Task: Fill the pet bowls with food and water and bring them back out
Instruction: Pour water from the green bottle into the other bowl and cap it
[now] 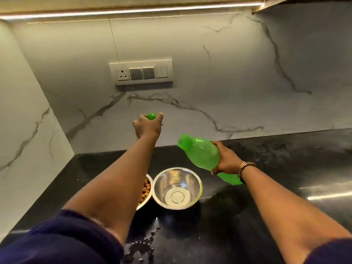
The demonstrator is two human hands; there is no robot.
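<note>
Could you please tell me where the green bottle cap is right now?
The green cap is held in the left hand, raised before the marble backsplash below the switch panel.

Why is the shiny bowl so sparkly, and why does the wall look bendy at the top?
Head view: the light strip under the cabinet glints off the empty steel bowl and streaks the black counter; the wide lens bows the straight edges near the frame's border; the sleeve closest to the camera looks soft.

Green bottle [200, 152], black counter [266, 168]
</note>
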